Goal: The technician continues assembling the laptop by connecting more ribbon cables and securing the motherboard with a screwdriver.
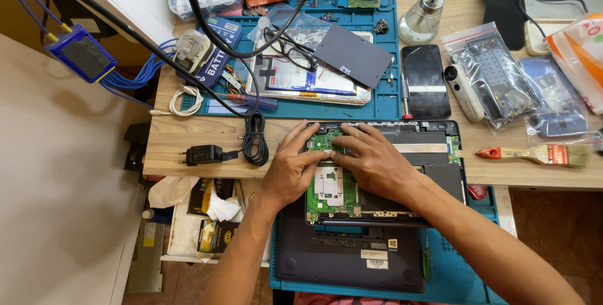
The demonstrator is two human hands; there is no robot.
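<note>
Head view: the green circuit board [331,182] is lying inside the opened laptop chassis [440,173] at the near edge of the wooden table [188,135]. The left hand [290,170] and right hand [374,160] are pressing on the board's far end with spread fingers, gripping nothing. Judgement: even, light pressure is advisable. A removed dark cover [348,258] is lying nearer, a paintbrush [534,153] to the right.
</note>
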